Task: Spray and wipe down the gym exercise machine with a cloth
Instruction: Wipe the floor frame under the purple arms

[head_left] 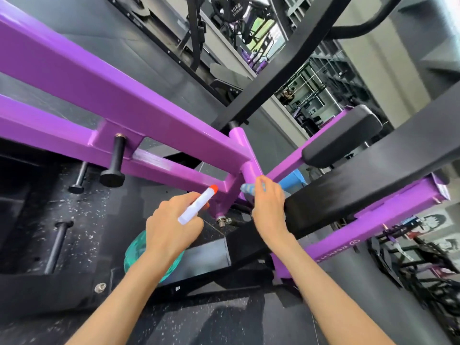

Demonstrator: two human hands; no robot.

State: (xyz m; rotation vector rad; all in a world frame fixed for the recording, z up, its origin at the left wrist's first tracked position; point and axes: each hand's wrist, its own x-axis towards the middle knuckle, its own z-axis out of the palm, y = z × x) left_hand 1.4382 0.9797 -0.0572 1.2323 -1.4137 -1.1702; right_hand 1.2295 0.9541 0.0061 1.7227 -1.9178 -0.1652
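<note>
Here the left hand point(171, 227) grips a spray bottle point(196, 205) with a white plastic head, an orange nozzle tip and a translucent teal body. The fingers are curled round its neck, and the teal body shows below the wrist. The nozzle points up and away at the glossy purple steel frame point(99, 78) of the gym exercise machine, its tip just short of the lower beam. The hand hides the trigger, so I cannot tell whether a finger presses it.

The right hand point(268, 207) clutches a bunched blue cloth point(249, 189), fingers closed over it. It presses the cloth against the frame where a slanted purple post meets the lower beam, just off the near left corner of the long black padded bench point(348, 192). More of the cloth shows past the knuckles, between the hand and the bench's left edge.

A pale, smeary wet streak point(151, 159) lies on the lower beam to the left of both hands. Just beside it, a thick black peg with a flared end point(115, 160) hangs from the frame. A smaller black peg point(79, 178) stands farther left, and a thin black rod point(58, 245) leans near the left edge of the view.

A silver bolt point(222, 221) sticks out under the frame joint, between the two hands. Beyond the bench's far edge, a shorter black cushion point(341, 138) sits on a purple arm. The black speckled rubber floor point(82, 220) spreads below everything. At the top, a black weight plate marked 10KG point(234, 8) shows far off.
</note>
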